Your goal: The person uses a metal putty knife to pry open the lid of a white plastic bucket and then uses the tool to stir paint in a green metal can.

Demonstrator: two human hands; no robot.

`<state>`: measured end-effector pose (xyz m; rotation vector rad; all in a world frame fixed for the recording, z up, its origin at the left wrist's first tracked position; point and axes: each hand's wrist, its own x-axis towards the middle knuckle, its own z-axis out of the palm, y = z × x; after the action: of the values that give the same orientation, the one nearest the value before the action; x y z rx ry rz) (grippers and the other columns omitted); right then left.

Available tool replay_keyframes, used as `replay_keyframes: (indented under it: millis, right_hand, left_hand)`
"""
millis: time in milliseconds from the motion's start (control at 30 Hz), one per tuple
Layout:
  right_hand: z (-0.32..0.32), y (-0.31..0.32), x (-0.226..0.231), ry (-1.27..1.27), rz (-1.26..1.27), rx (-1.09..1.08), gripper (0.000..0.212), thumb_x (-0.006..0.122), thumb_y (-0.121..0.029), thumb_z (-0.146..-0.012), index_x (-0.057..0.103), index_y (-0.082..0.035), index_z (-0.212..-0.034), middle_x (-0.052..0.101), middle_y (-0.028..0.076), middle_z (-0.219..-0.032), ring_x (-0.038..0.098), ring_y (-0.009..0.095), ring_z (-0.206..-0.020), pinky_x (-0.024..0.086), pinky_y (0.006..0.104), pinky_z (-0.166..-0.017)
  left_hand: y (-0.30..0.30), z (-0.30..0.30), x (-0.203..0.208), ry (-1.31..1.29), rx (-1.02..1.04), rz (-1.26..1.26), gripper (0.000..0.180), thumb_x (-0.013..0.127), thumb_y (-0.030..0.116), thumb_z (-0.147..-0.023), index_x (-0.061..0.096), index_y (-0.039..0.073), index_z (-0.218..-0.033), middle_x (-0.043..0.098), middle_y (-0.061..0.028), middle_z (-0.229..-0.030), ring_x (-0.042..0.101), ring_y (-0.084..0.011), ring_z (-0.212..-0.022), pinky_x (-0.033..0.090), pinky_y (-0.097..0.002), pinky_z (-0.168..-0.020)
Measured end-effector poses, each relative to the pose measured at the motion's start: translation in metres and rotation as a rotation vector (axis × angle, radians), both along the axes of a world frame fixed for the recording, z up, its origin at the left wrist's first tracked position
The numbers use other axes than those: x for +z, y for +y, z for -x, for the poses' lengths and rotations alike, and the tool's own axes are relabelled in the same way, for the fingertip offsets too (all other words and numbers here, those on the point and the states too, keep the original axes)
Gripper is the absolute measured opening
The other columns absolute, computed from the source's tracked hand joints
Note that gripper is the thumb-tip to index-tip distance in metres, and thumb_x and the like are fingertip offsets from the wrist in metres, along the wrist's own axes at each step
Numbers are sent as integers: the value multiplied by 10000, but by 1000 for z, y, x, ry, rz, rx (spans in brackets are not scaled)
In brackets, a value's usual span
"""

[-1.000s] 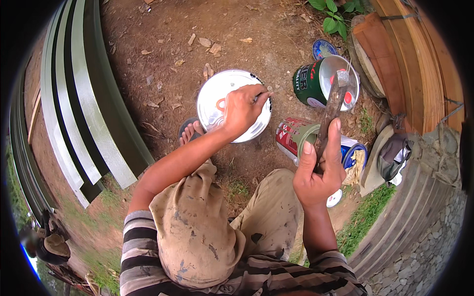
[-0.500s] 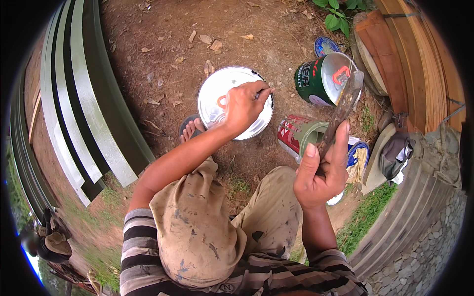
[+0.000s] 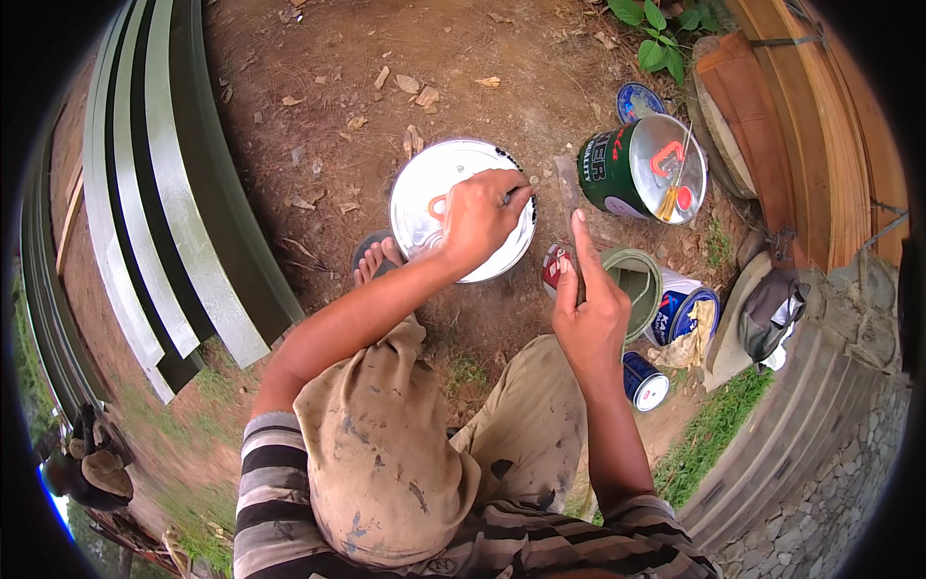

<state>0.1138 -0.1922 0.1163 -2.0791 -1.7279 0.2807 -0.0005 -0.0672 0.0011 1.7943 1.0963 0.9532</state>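
Silver tin lid (image 3: 424, 198) lies on bare earth just beyond our knees, our left hand (image 3: 479, 217) clenched on its right rim around a small tool we cannot identify, our right hand (image 3: 588, 314) gripping a flat stick (image 3: 569, 207) upright beside it. We judge a slip could skid the lid or knock the open tin (image 3: 632, 285) of green paint just right; tins (image 3: 641, 169) crowd that side, while open dirt lies left toward the painted boards (image 3: 183, 193).

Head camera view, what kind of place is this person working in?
Likely an outdoor yard used for painting: bare dirt ground with grass, paint cans such as the green can, and long green-painted boards laid out alongside.
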Motion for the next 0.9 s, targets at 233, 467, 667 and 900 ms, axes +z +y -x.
replay_keyframes:
  millis: [233,467,667,900]
  right_hand:
    - [5,-14,27,241,-52,-140,576,606,-55,-1045,460,-17,-1601,767,216,-1177,776,372,-883,588,442,-790]
    - [3,-17,18,459,525,-188,562,502,-220,-1116,389,-130,-1659,681,201,-783,724,384,-748,543,519,-785]
    - [9,-3,29,519,615,-253,542,499,-239,-1114,422,-118,-1636,714,256,-852,713,452,-789,534,544,-799]
    - [10,15,9,141,561,-56,534,507,-207,-1095,449,-124,-1620,730,288,-875,710,496,-847,529,599,-812]
  left_hand:
    - [2,5,9,-81,87,53,176,784,154,-964,730,-9,-928,735,-155,-835,719,-307,-698,557,-382,-651]
    - [12,8,2,-189,92,219,201,762,171,-995,673,-9,-992,720,-174,-853,706,-268,-690,540,-387,-634]
    - [31,40,19,255,132,-123,181,708,210,-1028,703,45,-1102,767,-152,-1067,742,-338,-915,561,-440,-772]
    - [35,46,11,379,68,-250,199,703,223,-1003,719,116,-1170,777,-90,-1134,712,-316,-1097,546,-472,-880]
